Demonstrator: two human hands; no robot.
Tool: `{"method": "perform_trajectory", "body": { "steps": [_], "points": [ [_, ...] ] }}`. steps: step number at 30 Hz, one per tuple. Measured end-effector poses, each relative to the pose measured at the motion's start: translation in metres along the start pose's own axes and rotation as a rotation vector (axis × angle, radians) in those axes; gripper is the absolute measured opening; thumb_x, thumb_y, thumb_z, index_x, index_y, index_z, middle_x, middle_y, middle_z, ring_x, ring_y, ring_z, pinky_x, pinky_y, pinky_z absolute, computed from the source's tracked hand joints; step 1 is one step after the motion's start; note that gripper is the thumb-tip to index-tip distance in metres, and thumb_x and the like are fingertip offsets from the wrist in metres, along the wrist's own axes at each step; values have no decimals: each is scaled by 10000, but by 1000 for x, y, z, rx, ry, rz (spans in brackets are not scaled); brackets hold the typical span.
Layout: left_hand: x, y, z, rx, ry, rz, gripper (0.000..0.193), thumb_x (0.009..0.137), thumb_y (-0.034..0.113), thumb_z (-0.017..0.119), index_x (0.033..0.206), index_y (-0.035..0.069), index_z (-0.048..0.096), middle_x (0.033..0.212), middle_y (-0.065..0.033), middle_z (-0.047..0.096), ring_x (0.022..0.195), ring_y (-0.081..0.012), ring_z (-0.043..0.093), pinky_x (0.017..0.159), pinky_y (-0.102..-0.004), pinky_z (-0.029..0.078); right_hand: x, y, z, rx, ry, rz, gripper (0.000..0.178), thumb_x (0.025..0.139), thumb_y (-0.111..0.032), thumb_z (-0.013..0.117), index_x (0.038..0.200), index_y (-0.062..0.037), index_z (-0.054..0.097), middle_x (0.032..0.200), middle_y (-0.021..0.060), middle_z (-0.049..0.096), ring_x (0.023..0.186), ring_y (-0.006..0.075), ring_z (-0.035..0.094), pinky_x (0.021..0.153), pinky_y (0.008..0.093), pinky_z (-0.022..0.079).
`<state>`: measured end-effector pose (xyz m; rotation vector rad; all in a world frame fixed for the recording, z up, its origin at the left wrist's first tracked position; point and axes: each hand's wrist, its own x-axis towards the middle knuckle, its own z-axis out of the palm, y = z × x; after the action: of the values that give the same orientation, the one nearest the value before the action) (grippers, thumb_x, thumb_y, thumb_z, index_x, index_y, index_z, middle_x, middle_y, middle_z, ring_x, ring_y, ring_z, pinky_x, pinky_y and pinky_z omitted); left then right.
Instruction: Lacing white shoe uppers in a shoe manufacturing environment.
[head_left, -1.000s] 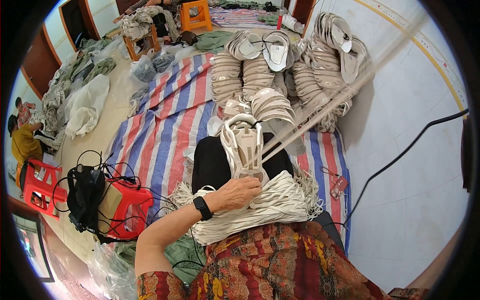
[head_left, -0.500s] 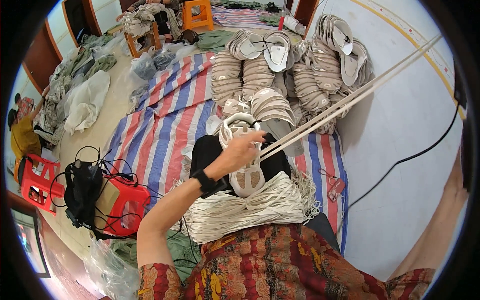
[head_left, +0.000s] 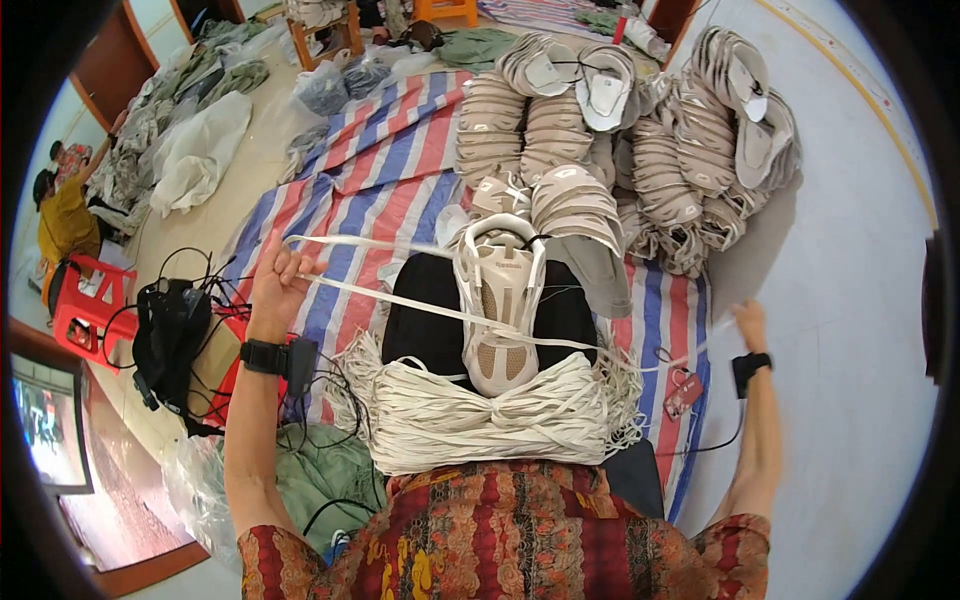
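A beige shoe upper (head_left: 500,300) lies over black fabric (head_left: 420,305) in front of me, its toe toward my body. An off-white shoelace (head_left: 400,300) runs from it to my left hand (head_left: 280,278), which is raised at the left with its fingers closed round the lace loop. One strand crosses the upper and continues faintly toward the right. Out at that side, my right hand (head_left: 748,325) is slightly blurred, its fingers closed on what looks like the lace's other end. Across my lap rests a thick bundle of off-white shoelaces (head_left: 490,415).
Beyond the upper, stacks of beige shoe uppers (head_left: 560,130) stand on a striped plastic sheet (head_left: 370,170). A white wall (head_left: 830,300) rises at the right. At the left are a black bag with cables (head_left: 170,335), a red stool (head_left: 90,310) and another person (head_left: 70,225).
My left hand has moved from the upper out to the left, drawing lace with it. My right hand has come back from the far right edge; the taut strands there are gone.
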<state>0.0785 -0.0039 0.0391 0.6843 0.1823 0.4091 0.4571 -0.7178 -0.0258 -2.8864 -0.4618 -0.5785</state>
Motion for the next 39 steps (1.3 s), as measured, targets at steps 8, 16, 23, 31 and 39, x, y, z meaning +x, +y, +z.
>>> {"method": "perform_trajectory", "body": {
  "steps": [8,16,23,31,39],
  "points": [
    [-69,-34,-114,1164,479,-495,261,842,274,504,917,47,610,706,-79,601,596,-222,600,510,-329,508,-77,-403,-46,931,-861,-514,229,826,-211,543,819,10,601,749,138,610,692,220,610,618,325,471],
    [-26,-146,63,1560,-237,413,219,791,250,579,787,32,594,800,-159,589,781,-318,554,717,-385,442,-55,-415,-58,684,-1330,-287,484,844,-403,508,626,22,586,478,32,496,402,97,465,375,232,372],
    [-24,-159,78,1679,-258,48,429,817,373,547,610,2,605,577,-177,571,532,-339,564,506,-390,443,-64,-436,-62,1021,-1321,-131,284,839,-232,565,693,10,598,518,-2,479,397,60,384,377,194,280],
    [-29,-148,47,1403,-431,162,249,770,224,617,688,-9,590,516,-137,499,460,-250,500,467,-330,385,-61,-423,-52,893,-1095,-268,192,803,-145,550,673,-4,567,527,-39,449,474,41,385,420,210,289],
    [-130,21,-23,1491,-415,-179,196,826,204,585,811,16,634,626,-51,596,576,-113,554,539,-269,430,1,-245,-184,477,-1103,-224,243,811,-226,574,899,-5,625,741,66,567,668,156,499,653,276,416]
  ]
}}
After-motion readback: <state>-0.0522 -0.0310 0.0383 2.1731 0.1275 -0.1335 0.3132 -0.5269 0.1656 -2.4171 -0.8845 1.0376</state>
